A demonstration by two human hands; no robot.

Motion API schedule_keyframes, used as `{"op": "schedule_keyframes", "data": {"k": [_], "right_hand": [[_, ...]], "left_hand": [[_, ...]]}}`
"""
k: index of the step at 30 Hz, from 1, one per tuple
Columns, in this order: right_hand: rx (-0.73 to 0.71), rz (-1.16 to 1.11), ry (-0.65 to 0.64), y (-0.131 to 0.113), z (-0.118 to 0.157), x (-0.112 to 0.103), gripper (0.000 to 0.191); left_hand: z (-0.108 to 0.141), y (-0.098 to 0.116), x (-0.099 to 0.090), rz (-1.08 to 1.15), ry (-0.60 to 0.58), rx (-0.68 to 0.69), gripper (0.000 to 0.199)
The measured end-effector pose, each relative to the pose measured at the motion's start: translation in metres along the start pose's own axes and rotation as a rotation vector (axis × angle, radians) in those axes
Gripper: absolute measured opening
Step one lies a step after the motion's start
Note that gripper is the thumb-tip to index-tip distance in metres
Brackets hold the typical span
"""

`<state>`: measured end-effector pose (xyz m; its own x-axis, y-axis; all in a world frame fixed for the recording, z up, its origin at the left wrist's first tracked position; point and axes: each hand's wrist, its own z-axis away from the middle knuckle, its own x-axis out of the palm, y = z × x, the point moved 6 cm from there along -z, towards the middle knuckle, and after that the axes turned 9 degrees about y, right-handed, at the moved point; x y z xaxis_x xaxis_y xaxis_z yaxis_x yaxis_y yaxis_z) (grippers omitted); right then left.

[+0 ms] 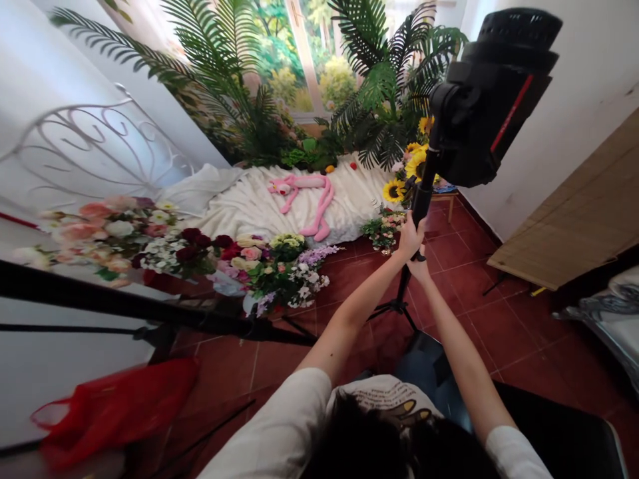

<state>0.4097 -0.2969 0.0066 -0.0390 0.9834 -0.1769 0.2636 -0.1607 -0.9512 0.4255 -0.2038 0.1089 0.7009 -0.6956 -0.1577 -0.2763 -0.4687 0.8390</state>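
Both my arms reach forward to a black light stand (423,193) topped by a large black studio light (494,106) with a red stripe. My left hand (410,236) is wrapped round the upper pole, just below the lamp. Slightly lower, my right hand (419,265) is closed at a small black knob or clamp on the same pole; its fingers are partly hidden. The stand's tripod legs (396,307) spread on the red tiled floor. The lamp head rises high above my hands at the right.
A pink plush toy (304,189) lies on a bed with a white cover (239,199). Artificial flowers (269,266) line its near side, and sunflowers (394,191) stand behind the pole. A black pole (150,306) crosses at left above a red bag (120,406). A wooden panel (574,213) leans right.
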Motion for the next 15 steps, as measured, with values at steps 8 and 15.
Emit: {"op": "schedule_keyframes", "data": {"k": [8,15], "right_hand": [[-0.084,0.028,0.072,-0.039,0.020,-0.044,0.047],[-0.098,0.267,0.111,-0.059,0.017,-0.065,0.043]], "left_hand": [[-0.010,0.018,-0.003,-0.002,0.068,0.018,0.077],[-0.017,0.025,0.000,0.033,0.058,0.026,0.085]]}}
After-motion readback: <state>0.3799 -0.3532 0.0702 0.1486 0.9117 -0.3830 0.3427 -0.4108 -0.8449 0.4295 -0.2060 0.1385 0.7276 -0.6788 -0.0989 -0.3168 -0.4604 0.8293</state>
